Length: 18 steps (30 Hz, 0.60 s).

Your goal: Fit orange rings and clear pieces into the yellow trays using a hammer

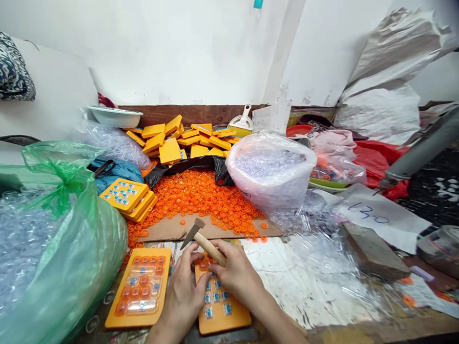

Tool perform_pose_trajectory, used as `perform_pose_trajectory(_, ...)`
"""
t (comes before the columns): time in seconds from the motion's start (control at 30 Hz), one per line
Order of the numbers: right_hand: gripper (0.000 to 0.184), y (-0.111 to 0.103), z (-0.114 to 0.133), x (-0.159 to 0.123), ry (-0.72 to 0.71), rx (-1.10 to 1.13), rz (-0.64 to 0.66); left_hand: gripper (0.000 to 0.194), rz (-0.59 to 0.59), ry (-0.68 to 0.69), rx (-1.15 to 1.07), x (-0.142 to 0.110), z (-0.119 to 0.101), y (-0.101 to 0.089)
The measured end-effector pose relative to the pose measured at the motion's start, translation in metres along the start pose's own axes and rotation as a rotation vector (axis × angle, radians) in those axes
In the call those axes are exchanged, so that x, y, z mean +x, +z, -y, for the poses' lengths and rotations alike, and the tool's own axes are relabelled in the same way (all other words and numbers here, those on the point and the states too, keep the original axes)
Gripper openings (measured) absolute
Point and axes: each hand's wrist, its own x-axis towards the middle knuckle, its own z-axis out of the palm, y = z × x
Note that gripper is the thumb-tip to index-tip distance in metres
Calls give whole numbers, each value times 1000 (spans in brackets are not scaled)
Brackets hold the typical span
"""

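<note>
Our forearms [161,337] come in over the near edge of the worktop [277,272], slanting inward until the hands nearly meet, backs up and wrists low. Between them, close to the middle of that near edge, lies the orange panel [237,318] we are working on, set with blue-centred squares [216,297] and, toward its far end, a few round orange pieces [203,261].

Our left hand [185,282] is half-curled along the panel's left side, thumb and fingers bent and apart; the thumb touches the panel, but we cannot tell whether the fingertips pinch anything small. Our right hand [237,271] is closed round the wooden handle of a hammer [208,246], its head pointing up and left above the panel's far end, while the thumb reaches in over the panel.

Just left of our left hand lies a second orange panel [114,310], fitted with clear domed caps. A green bag [106,240] of clear pieces fills the worktop's left edge. Beyond our hands spreads a heap of orange rings [200,194], and yellow panels [169,151] are piled toward the far edge.
</note>
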Motion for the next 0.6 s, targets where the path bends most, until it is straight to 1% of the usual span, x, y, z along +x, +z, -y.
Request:
perform_pose_trajectory(0.07, 43, -8, -2, -2, 3, 31, -22, 45, 43, -3, 6, 3, -8, 0)
perform_pose_trajectory(0.13, 38, -17, -6, -9, 21, 50, -72, 39, 87, -12, 24, 8, -16, -1)
perform_pose_trajectory(0.2, 38, -27, -11, -21, 47, 54, -134, 34, 112, -32, 42, 12, -22, -1)
perform_pose_trajectory(0.27, 42, -34, -17, -36, 40, -1, -182, 34, 121, -45, 42, 15, -23, -1)
perform_pose_trajectory(0.33, 43, -39, -24, -51, -18, -120, -183, 37, 117, -54, 26, 17, -22, 0)
perform_pose_trajectory(0.4, 43, -39, -28, -63, -122, -234, -166, 41, 105, -76, -1, 18, -19, 1)
perform_pose_trajectory(0.5, 50, -33, -27, -72, -295, -271, -221, 46, 92, -117, -38, 18, -18, 3)
perform_pose_trajectory(0.53, 53, -30, -26, -73, -329, -289, -231, 47, 91, -121, -48, 18, -18, 3)
perform_pose_trajectory(0.6, 55, -24, -24, -73, -323, -377, -199, 50, 87, -113, -64, 18, -18, 3)
